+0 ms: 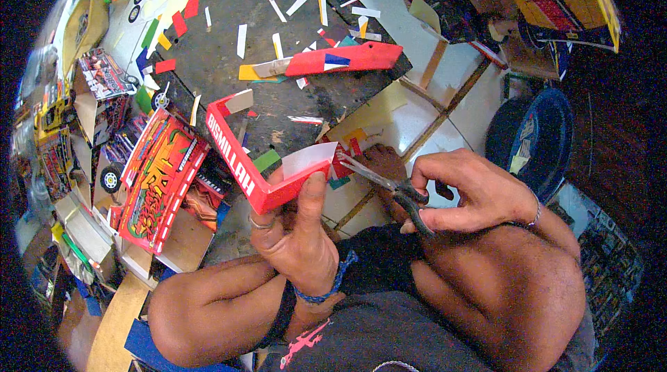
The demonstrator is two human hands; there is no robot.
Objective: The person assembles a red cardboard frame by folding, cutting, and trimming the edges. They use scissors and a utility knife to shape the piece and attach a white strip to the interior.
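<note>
A tiled floor [445, 66] serves as the workplace, with a dark board [236, 18] laid on it and strewn with paper offcuts [303, 0]. A printed cardboard box [161, 177] lies to the left, a dark round tub [538, 139] to the right, and a long red strip [351, 58] rests at the board's near edge.

The person sits with knees drawn up. The left hand [299, 233] grips a red frame [240, 167], a three-sided cardboard piece with white lettering, thumb pressed up against its near corner, where a white paper flap [307, 158] sticks out. The right hand [472, 195] has its fingers closed through the handles of scissors [389, 188], blades slightly parted and tips touching the frame's end beside the flap.

This looks like trimming at that corner. A clean cut would call for holding the frame steady and closing the blades along its edge.
</note>
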